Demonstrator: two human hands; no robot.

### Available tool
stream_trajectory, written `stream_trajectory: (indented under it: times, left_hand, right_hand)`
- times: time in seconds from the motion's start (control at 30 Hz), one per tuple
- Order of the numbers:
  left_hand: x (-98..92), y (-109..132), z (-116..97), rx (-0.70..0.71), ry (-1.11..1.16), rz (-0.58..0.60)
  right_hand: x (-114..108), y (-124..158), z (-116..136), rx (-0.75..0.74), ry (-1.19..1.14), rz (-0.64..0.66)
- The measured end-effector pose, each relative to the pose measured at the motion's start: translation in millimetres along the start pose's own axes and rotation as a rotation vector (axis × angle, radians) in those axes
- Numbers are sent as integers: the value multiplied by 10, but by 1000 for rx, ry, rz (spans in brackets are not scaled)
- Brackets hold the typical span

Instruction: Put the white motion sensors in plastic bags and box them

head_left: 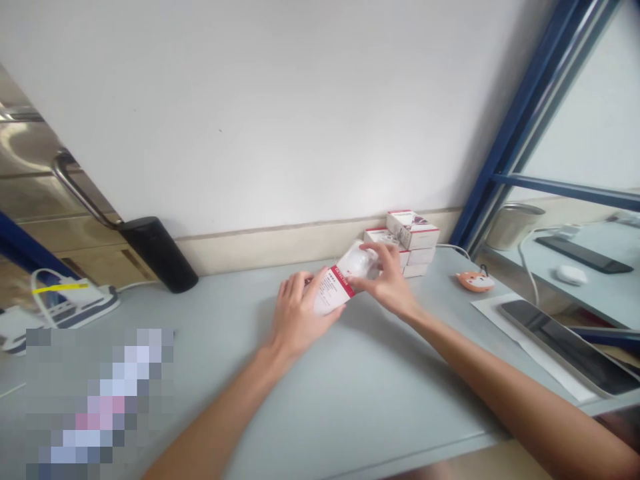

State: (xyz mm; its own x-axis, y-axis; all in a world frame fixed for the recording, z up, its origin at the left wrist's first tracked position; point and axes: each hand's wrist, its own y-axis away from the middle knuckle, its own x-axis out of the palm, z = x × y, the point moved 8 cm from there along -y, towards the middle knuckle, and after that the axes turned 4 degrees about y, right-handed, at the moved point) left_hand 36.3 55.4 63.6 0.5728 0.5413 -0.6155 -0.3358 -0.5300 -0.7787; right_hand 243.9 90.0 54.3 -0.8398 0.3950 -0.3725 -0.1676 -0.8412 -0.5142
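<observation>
My left hand (297,310) is closed around a small white carton with a red printed band (334,290), tilted up to the right above the table. At the carton's upper end, my right hand (387,277) grips a white rounded object (359,259) between thumb and fingers. That object looks smooth and pale, perhaps in clear wrapping; its exact kind is not plain. How far it sits inside the carton is hidden by my fingers. Just behind my right hand stands a stack of similar white-and-red boxes (414,233) against the wall.
On the grey table (300,427) a black cylinder (160,253) stands at left, near a white power strip (90,307). A blurred-out patch covers the lower left. At right lie an orange animal-shaped pouch (475,280) and a dark phone (570,343) on white paper. Blue frame posts (500,147) rise there.
</observation>
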Motion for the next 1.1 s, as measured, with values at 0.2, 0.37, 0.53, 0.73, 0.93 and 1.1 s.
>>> stream_trajectory:
  times: [0.2, 0.37, 0.53, 0.73, 0.93, 1.1]
  left_hand:
    - [-4, 12, 61, -104, 43, -17]
    - [-52, 21, 185, -227, 152, -83]
    - [-65, 48, 166, -209, 335, -116]
    - [19, 87, 120, -156, 611, -185]
    - [214, 89, 145, -373, 981, -6]
    - [184, 88, 132, -357, 959, 14]
  right_hand:
    - [175, 112, 103, -96, -96, 101]
    - [183, 218, 407, -297, -37, 260]
    - [163, 306, 639, -421, 57, 316]
    - [110, 390, 859, -650, 206, 172]
    - [-208, 152, 776, -633, 275, -46]
    - [-359, -148, 299, -390, 767, -188]
